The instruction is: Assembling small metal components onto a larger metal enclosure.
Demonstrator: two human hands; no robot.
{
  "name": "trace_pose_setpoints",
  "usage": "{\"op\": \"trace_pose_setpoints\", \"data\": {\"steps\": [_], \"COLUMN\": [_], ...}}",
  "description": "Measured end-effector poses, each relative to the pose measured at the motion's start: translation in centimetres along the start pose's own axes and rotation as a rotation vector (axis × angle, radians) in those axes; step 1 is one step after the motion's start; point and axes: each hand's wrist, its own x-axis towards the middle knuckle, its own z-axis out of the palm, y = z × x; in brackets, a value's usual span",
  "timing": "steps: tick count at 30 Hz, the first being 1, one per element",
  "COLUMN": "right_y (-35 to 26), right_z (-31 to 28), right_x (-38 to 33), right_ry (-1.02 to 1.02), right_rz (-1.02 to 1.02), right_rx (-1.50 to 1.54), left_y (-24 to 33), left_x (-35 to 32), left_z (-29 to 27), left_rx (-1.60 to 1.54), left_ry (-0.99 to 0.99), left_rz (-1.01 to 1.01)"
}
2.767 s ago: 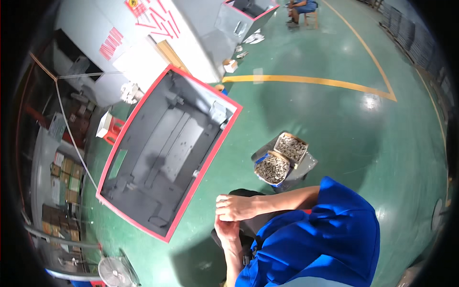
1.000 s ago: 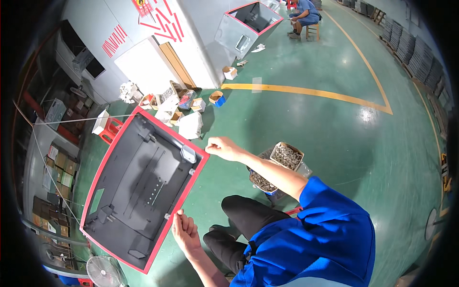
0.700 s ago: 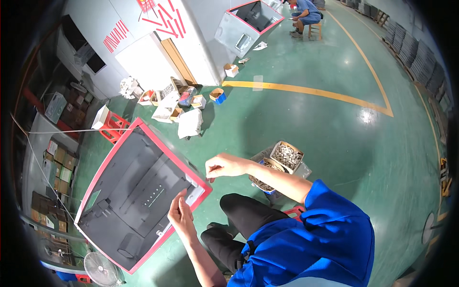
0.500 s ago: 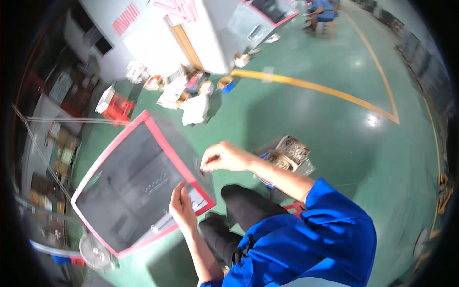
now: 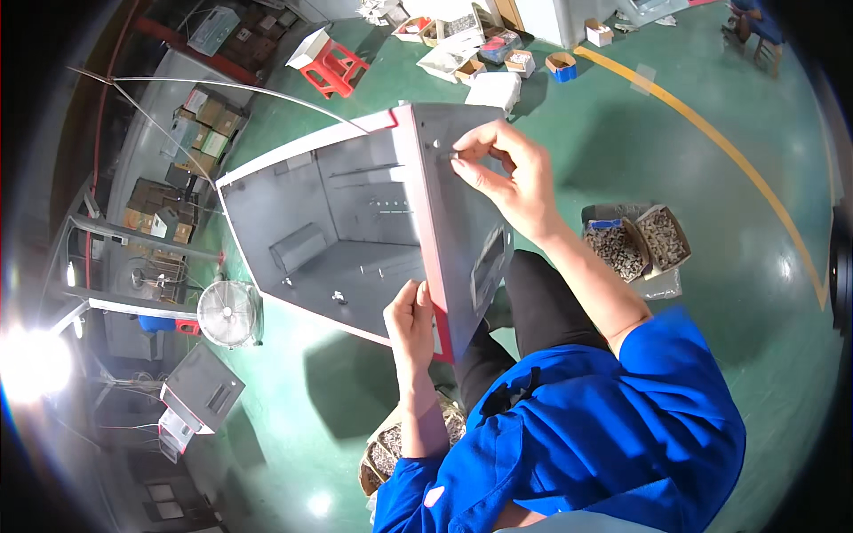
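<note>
A grey metal cabinet (image 5: 378, 256) with a red-and-white rim stands before me, tilted in the picture, its open front showing the inside. At its right-hand side panel (image 5: 442, 191), my right hand (image 5: 524, 178) has thumb and index finger drawn together in a pinch close to a small hole. Whatever lies between those fingertips is too small to make out. My left hand (image 5: 410, 329) is closed at the near part of the red rim, fingers curled and pressed together. Its contents, if any, are hidden.
Boxes of small metal parts (image 5: 615, 249) sit on the green floor to the right; another box of parts (image 5: 386, 453) is by my left forearm. A standing fan (image 5: 229, 314), a red stool (image 5: 333, 67) and a grey machine (image 5: 203, 388) lie beyond. Cartons stand farther back.
My view has swung, so the cabinet now shows more of its side panel. The right hand has gone from beside the cabinet to that panel. My left hand stays near the rim.
</note>
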Motion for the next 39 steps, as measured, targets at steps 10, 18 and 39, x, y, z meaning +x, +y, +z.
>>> {"op": "trace_pose_setpoints", "data": {"steps": [10, 18, 39], "right_y": [-1.1, -0.4, 6.8], "right_z": [1.9, 3.8, 5.7], "right_x": [1.4, 1.4, -8.7], "right_ry": [-0.064, -0.131, -0.577], "right_rz": [-0.195, -0.806, -0.147], "right_rx": [-0.106, -0.540, -0.498], "left_y": [-1.8, -6.1, -6.8], "left_x": [-0.7, -0.4, -4.8], "left_z": [-3.3, -6.5, -16.0], "left_rx": [0.028, -0.188, -0.362], "left_ry": [-0.011, -0.100, 0.868], "left_rz": [-0.069, -0.189, 0.247]}}
